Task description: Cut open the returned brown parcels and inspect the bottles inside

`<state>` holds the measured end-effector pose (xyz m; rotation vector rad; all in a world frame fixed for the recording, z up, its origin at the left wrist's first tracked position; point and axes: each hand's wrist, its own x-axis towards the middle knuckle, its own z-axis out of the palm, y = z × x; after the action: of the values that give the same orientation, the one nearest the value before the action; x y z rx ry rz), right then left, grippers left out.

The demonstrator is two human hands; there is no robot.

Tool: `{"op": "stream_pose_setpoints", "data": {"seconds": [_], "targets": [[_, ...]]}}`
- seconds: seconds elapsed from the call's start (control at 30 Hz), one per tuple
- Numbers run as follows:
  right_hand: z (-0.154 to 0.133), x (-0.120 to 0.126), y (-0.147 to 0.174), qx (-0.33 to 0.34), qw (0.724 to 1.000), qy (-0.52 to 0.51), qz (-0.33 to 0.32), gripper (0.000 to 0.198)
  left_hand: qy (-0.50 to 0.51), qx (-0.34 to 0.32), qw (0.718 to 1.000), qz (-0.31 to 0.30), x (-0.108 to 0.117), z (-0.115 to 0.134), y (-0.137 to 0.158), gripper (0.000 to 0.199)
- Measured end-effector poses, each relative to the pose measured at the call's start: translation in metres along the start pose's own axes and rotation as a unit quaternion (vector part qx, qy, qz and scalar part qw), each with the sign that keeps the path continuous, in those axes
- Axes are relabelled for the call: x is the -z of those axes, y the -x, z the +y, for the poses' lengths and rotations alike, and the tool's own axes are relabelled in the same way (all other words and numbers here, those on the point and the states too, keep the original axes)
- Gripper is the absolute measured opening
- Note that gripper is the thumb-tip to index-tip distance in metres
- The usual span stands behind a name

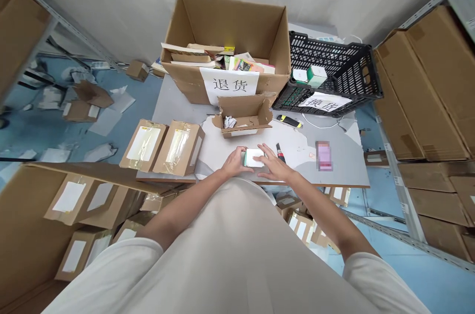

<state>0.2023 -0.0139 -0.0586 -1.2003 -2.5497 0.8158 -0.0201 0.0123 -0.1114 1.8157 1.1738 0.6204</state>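
White-and-green box (254,157) sits over near edge of surface (304,176), long axis unclear, between your left hand (233,162), fingers curled round left side, and your right hand (275,164), fingers spread across right side; both equally near; open carton (247,105) beyond, red-black cutter (281,154) just past right hand

The worktop (347,143) is pale grey. Near its front edge, the small box (253,157) is white and green. At the back edge, the carton (184,87) is brown, its label (230,85) white with black characters; toward the back right corner, the crate (365,93) is latticed black. The rear knife (289,121) is yellow and black, the front cutter (281,154) red and black. A blurred slab (324,156) by the right edge looks pink.
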Motion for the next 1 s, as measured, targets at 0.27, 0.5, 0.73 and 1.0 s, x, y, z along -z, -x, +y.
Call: {"op": "stream_pose_setpoints", "data": {"seconds": [0.27,0.5,0.73,1.0], "targets": [[0.009,-0.025,-0.001,-0.026,0.997,-0.032,0.069,0.04,-0.157,-0.167,0.973,-0.016,0.06,0.015,-0.012,0.081],[-0.006,-0.017,0.003,-0.069,0.989,-0.024,0.127,0.039,-0.331,-0.04,0.941,0.052,0.061,0.024,-0.054,0.047],[-0.002,0.115,0.064,-0.157,0.892,0.071,0.419,0.04,-0.409,-0.003,0.912,0.04,0.064,0.026,-0.069,0.047],[0.145,0.3,0.033,-0.295,0.657,0.206,0.663,0.04,-0.429,0.004,0.899,0.088,0.054,0.025,-0.066,0.044]]}}
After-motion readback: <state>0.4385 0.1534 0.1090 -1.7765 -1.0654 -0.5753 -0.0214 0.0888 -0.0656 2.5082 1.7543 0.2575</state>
